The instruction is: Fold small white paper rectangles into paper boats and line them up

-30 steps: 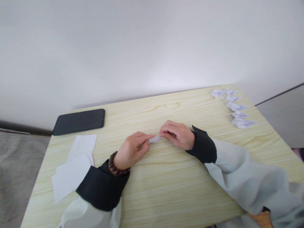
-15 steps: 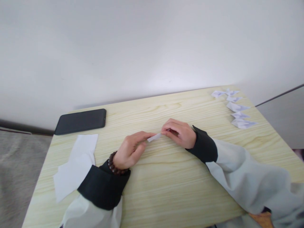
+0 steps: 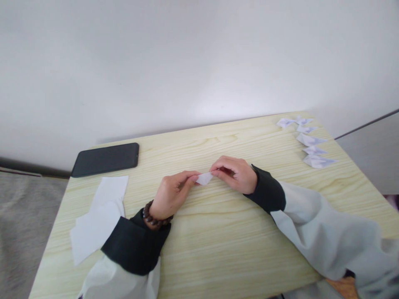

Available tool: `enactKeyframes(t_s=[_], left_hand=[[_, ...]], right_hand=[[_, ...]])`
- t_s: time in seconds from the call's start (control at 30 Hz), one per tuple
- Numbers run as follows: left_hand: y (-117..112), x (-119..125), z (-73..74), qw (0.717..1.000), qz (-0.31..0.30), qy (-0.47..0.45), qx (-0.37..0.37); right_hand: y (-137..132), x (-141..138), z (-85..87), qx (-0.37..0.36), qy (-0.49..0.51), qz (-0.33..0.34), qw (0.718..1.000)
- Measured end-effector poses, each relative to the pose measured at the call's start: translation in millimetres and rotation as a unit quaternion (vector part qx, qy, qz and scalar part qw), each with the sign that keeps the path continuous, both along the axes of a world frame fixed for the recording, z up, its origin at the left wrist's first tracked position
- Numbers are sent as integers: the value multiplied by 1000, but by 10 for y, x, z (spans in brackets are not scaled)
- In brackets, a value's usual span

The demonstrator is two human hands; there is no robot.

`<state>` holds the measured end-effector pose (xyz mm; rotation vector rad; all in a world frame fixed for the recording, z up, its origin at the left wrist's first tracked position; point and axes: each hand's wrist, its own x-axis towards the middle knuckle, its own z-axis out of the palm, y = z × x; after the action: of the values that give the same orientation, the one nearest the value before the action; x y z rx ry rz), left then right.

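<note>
A small folded piece of white paper point(image 3: 205, 179) is held between my two hands over the middle of the table. My left hand point(image 3: 174, 192), with a dark bead bracelet at the wrist, pinches its left end between thumb and index finger. At the opposite end, the fingertips of my right hand point(image 3: 234, 173) are closed on the paper's upper right corner. The finer folds of the piece are too small to make out.
Loose white paper sheets point(image 3: 99, 224) overlap on the table point(image 3: 237, 249) at left. Behind them lies a black smartphone point(image 3: 106, 159). Several folded white paper figures point(image 3: 316, 161) line the right back edge. A pale wall point(image 3: 199, 62) rises behind the table.
My left thumb has closed against the index finger on the paper's left end. The paper has turned, showing a broader, pointed face instead of a narrow strip. My right hand has barely moved.
</note>
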<state>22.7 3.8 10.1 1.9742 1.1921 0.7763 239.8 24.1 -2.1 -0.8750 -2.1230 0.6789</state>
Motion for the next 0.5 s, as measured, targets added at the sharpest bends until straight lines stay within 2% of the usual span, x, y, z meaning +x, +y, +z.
enactKeyframes(t_s=[0.27, 0.37, 0.5], left_hand=[[-3, 8, 11, 1000, 16, 14, -23], [2, -13, 21, 1000, 4, 14, -28], [8, -44, 57, 998, 18, -34, -45]], right_hand=[[2, -3, 11, -6, -10, 3, 1000], [5, -3, 13, -7, -7, 3, 1000], [6, 0, 0, 23, 5, -20, 1000]])
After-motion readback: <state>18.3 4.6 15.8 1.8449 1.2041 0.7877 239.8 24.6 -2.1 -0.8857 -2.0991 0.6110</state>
